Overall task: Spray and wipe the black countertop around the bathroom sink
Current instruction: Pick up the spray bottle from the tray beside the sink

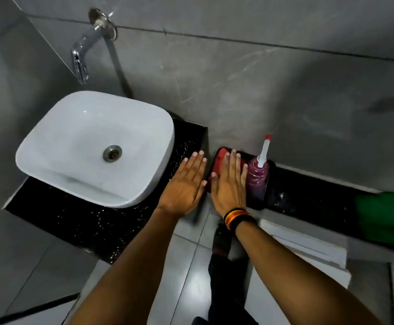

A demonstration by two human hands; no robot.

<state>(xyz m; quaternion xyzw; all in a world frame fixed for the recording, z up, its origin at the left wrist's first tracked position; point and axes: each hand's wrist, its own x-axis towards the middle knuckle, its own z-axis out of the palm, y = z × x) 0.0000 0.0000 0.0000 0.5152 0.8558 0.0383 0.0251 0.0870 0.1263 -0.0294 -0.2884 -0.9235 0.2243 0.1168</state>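
A white basin sits on the speckled black countertop. To its right, on a lower black ledge, a red cloth lies in a black tray beside a purple spray bottle with a white nozzle. My left hand is held flat and open above the counter's right edge, holding nothing. My right hand is flat with fingers apart over the red cloth, hiding much of it; I cannot tell whether it touches the cloth.
A chrome tap juts from the grey tiled wall above the basin. A green object lies at the right end of the ledge. Glossy grey floor tiles and my dark trouser leg show below.
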